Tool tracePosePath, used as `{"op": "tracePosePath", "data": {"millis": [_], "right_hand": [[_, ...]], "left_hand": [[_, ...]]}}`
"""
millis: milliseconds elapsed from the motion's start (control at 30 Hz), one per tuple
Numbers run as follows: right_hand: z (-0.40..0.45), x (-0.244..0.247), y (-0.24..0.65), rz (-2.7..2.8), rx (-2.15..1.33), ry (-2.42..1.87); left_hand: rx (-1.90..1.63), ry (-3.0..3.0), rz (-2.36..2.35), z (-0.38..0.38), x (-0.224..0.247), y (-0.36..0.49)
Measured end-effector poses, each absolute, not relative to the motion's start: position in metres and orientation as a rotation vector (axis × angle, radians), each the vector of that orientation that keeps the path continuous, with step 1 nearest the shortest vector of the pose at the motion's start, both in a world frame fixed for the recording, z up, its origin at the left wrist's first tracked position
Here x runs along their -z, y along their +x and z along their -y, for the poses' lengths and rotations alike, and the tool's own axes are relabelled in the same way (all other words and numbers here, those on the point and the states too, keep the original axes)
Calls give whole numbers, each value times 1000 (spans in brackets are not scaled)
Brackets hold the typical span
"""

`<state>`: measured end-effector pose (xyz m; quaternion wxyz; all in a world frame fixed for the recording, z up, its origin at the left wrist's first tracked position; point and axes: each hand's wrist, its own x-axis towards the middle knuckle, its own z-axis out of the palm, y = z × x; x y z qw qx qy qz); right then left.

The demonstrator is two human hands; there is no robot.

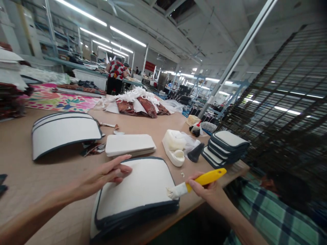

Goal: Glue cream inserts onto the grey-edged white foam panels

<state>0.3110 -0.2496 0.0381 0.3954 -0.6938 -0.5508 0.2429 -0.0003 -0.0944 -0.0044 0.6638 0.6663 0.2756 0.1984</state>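
My right hand (204, 187) grips a paintbrush (208, 177) by its yellow handle. The white-coated bristles rest at the right edge of the top panel (138, 190) in a near stack. That panel is white with a dark edge band and rounded corners. Over its upper left corner lies my left hand (114, 172), fingers stretched out and apart, holding nothing. Behind the stack is a pile of plain white boards (130, 144). To the right of these, a cut-open white plastic container (176, 146) stands beside a dark cone-shaped thing (196, 152).
A curved pile of edged panels (66, 132) bulges at the left, with scraps beside it. More edged panels (226, 148) are stacked at the table's right edge. Fabric bundles (140, 103) lie at the back. A person in a plaid shirt (276, 207) sits close on the right.
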Motion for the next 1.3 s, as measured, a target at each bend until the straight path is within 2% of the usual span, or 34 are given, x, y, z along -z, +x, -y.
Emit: {"op": "tracePosePath", "data": {"millis": [267,367,500,633,867,1100,1300], "right_hand": [[257,-36,330,1316,-565,-1739],[256,-44,330,1132,-594,-1613],[230,-56,323,1026,-550,-1363],[174,-59,311,1178,-580,-1301],[78,-41,302,1542,-753,-1265],[28,4,323,2006,-533,-1393],[21,15,328,2242,-440,-1469]], "left_hand": [[-416,1610,-637,92,4,-3],[-394,1769,-651,77,-6,-3],[-557,2129,-852,36,-13,9],[-454,2444,-1105,-4,2,26],[-298,2523,-1046,-35,37,27],[-235,2567,-918,-51,45,17],[-211,2615,-851,-55,44,18]]}}
